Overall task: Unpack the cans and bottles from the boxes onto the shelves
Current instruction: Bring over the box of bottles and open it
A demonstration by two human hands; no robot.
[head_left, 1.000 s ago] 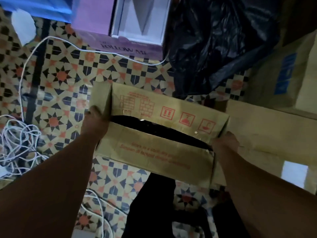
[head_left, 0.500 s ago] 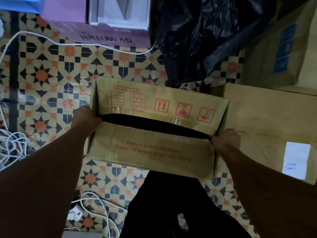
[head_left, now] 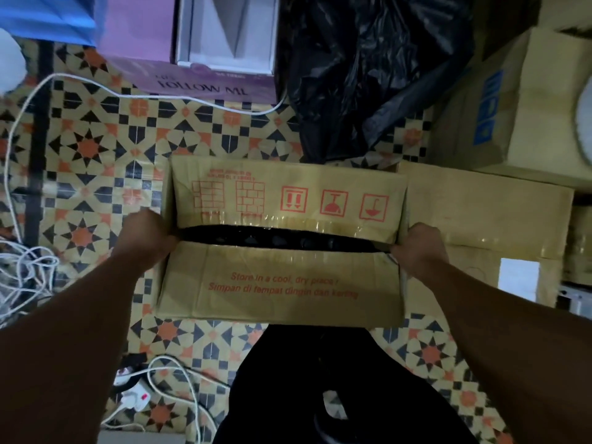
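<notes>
Box (head_left: 282, 277) sits between both hands now, flaps parted wider than a moment ago (dark tops showing in the slit). Left hand (head_left: 145, 233) and right hand (head_left: 419, 248) each grip an end, so unpacking's close.

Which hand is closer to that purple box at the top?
Left. The left hand grips the carton's left end, diagonally below the purple box; the right hand grips the carton's far right end.

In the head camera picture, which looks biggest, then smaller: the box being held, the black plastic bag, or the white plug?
1. Box being held
2. Black plastic bag, nearly as big, partly cut off, so unsure
3. White plug, clearly smallest
</notes>
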